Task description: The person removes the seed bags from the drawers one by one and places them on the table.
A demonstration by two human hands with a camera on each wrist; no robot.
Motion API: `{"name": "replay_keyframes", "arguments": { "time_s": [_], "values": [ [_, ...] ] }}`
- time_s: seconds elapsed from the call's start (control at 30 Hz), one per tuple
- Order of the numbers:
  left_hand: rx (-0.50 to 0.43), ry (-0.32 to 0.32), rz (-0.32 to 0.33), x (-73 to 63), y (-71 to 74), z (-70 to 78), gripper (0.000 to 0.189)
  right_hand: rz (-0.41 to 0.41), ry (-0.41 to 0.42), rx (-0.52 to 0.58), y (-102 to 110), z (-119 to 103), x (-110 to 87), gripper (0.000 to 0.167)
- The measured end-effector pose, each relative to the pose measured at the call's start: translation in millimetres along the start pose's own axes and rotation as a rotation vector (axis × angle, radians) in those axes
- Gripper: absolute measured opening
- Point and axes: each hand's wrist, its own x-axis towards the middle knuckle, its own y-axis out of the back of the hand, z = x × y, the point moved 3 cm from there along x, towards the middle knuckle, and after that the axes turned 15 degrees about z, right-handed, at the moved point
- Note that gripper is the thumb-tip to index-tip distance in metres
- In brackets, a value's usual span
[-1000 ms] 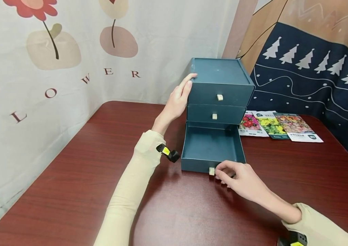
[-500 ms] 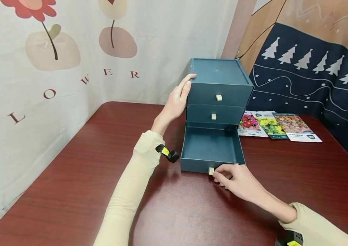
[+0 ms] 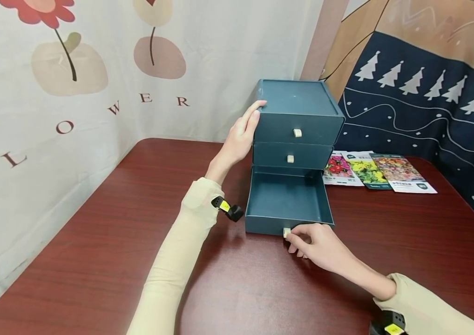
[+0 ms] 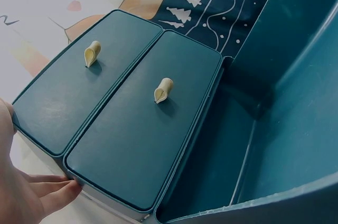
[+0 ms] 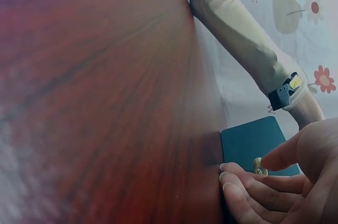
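Note:
A blue-green drawer cabinet stands on the table, its bottom drawer pulled out and bare inside. The two upper drawers are closed, each with a cream pull tab. My left hand rests against the cabinet's upper left side, fingers extended and one fingertip over the top edge. In the left wrist view its fingers lie along the cabinet's side. With thumb and forefinger, my right hand pinches the bottom drawer's cream pull tab. The right wrist view shows that tab at the thumb tip.
Several flower-picture packets lie on the table right of the cabinet. A white printed curtain hangs behind and to the left, and a dark blue cloth with white trees at the right. The table is dark reddish wood.
My right hand has moved slightly left, closing the small gap to the bottom drawer's pull tab. The left hand and the drawer have stayed in place.

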Motion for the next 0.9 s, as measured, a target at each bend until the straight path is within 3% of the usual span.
{"name": "replay_keyframes", "arguments": {
  "time_s": [0.9],
  "values": [
    [-0.020, -0.001, -0.004, -0.6, 0.3, 0.6, 0.047, 0.049, 0.057, -0.029, 8.0, 5.8, 8.4, 0.016]
  ]
}}
